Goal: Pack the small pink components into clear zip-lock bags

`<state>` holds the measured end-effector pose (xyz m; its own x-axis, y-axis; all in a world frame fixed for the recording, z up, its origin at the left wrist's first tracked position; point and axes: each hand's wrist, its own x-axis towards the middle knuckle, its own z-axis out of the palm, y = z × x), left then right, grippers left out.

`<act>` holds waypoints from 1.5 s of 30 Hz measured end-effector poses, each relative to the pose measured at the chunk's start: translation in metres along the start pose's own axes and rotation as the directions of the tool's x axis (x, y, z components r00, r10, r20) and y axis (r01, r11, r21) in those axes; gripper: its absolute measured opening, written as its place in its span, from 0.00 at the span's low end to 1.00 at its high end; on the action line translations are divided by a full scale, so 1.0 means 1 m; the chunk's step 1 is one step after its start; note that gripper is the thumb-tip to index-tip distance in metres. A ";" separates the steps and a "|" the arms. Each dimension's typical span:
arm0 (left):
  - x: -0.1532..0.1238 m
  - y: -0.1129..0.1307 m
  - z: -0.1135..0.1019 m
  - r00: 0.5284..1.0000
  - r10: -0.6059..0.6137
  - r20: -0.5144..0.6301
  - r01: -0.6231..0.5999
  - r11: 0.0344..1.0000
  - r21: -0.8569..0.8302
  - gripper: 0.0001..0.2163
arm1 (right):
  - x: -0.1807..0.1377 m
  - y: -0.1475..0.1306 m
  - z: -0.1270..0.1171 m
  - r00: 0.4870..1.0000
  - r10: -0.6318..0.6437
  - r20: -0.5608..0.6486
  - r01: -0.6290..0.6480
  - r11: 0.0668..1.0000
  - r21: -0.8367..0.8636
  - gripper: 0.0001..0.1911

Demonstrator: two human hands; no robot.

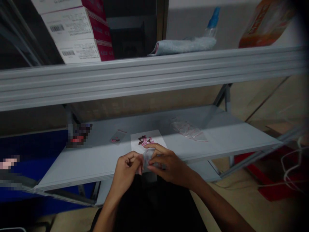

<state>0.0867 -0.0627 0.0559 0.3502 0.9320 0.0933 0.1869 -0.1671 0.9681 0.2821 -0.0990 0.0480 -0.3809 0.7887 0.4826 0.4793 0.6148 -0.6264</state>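
- A clear bag (147, 158) is being pinched by left hand (126, 171) and right hand (167, 165), brought together.
- Pink pieces (145, 140) are being kept on the counter (217, 129).
- Barcoded box labels (72, 30): unreadable.

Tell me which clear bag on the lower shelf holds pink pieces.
The small bag left of the white sheet; the pile to its right looks empty.

Low rail (154, 77) caps the reach overhead. Shelf (229, 135) lies open far right and front left; paper (156, 137) sits dead ahead, bags (188, 130) right of it, seemingly loose.
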 end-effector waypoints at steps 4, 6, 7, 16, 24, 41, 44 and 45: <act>0.008 -0.011 -0.008 0.942 0.032 -0.335 -0.072 0.992 -0.107 0.08 | 0.008 0.007 -0.002 0.984 0.003 -0.178 0.010 0.997 0.073 0.04; 0.011 -0.018 -0.012 0.946 -0.093 -0.309 0.006 0.963 -0.271 0.15 | 0.013 0.013 -0.002 0.970 -0.015 -0.244 0.046 0.991 0.123 0.04; 0.012 -0.021 -0.014 0.962 -0.160 -0.222 0.069 0.928 -0.367 0.18 | 0.016 0.016 -0.001 0.960 -0.020 -0.279 0.062 0.988 0.143 0.04; 0.029 -0.043 -0.026 0.966 -0.229 -0.123 0.114 0.797 -0.593 0.26 | 0.047 0.059 0.006 0.966 0.009 -0.260 0.043 0.980 0.192 0.04; 0.040 -0.057 -0.034 0.961 -0.072 -0.268 -0.045 0.912 -0.407 0.22 | 0.054 0.097 0.014 0.984 0.052 -0.169 -0.011 0.972 0.233 0.08; 0.051 -0.075 -0.028 0.938 0.055 -0.343 -0.115 0.981 -0.158 0.21 | 0.051 0.124 0.025 0.994 0.082 -0.078 -0.073 0.992 0.107 0.22; 0.050 -0.075 -0.027 0.940 0.079 -0.332 -0.139 0.977 -0.160 0.20 | 0.050 0.124 0.026 0.993 0.080 -0.090 -0.069 0.991 0.115 0.22; 0.050 -0.075 -0.027 0.941 0.085 -0.328 -0.147 0.975 -0.168 0.21 | 0.050 0.123 0.026 0.993 0.076 -0.091 -0.065 0.991 0.117 0.22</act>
<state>0.0648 0.0051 -0.0061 0.0442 0.9681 0.2468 -0.0234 -0.2460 0.9690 0.3015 0.0162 -0.0211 -0.2701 0.8303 0.4874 0.4076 0.5573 -0.7234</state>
